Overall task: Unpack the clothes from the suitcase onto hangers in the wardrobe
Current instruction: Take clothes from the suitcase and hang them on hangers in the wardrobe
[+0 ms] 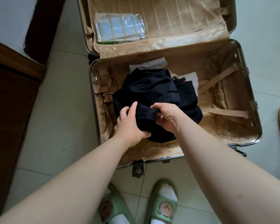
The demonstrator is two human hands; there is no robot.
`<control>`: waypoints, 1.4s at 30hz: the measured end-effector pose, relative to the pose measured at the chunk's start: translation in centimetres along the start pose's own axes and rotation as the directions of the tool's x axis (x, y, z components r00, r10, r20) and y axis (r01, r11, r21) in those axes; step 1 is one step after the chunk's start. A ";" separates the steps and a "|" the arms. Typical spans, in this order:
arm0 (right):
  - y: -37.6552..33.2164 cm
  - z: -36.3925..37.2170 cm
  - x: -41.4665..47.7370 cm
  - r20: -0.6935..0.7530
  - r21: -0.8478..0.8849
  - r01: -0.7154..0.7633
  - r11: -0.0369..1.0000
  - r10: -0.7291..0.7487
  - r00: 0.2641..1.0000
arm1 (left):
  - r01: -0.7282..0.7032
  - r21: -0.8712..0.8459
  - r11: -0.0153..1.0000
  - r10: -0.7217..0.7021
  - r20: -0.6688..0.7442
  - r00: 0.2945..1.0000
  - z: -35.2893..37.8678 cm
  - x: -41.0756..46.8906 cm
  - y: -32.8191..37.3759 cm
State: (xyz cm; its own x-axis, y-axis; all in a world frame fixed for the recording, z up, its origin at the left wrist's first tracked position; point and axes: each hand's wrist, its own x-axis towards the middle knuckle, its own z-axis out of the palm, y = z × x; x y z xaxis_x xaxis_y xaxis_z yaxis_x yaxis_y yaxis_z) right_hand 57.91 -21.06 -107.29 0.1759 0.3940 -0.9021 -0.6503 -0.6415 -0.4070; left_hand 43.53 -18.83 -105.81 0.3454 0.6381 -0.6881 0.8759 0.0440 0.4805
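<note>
Navy garment (152,89) in suitcase (255,101); left hand (131,122), right hand (166,117) both grip near edge.

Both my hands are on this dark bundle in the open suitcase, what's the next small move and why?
Probably lift the dark garment straight up out of the suitcase. Your left hand and right hand both grip its near edge, it lies on top of the white clothes, and the straps lie beside it, not over it, so it should come free and unfold.
</note>
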 end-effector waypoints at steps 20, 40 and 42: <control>-6.5 6.6 -10.7 0.119 0.057 -0.095 0.994 0.087 0.989 | 0.217 -0.961 0.170 -0.220 0.177 0.959 -11.5 -7.1 3.5; -14.8 12.0 -22.4 0.066 0.139 0.098 0.985 -0.108 0.992 | 0.215 -0.935 0.281 -0.471 0.060 0.880 -18.4 -16.4 4.6; -16.5 12.3 -24.4 0.142 0.186 0.129 0.974 -0.157 0.977 | 0.226 -0.922 0.314 -0.419 0.079 0.904 -20.2 -17.7 6.3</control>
State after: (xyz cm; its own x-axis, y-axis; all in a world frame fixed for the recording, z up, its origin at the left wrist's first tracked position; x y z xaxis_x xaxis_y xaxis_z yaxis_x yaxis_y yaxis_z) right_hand 55.22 -11.96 -76.82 0.1687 0.5794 -0.7974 -0.7480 -0.4516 -0.4864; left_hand 36.07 -14.33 -79.60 -0.0284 0.4981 -0.8666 0.0423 0.8668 0.4969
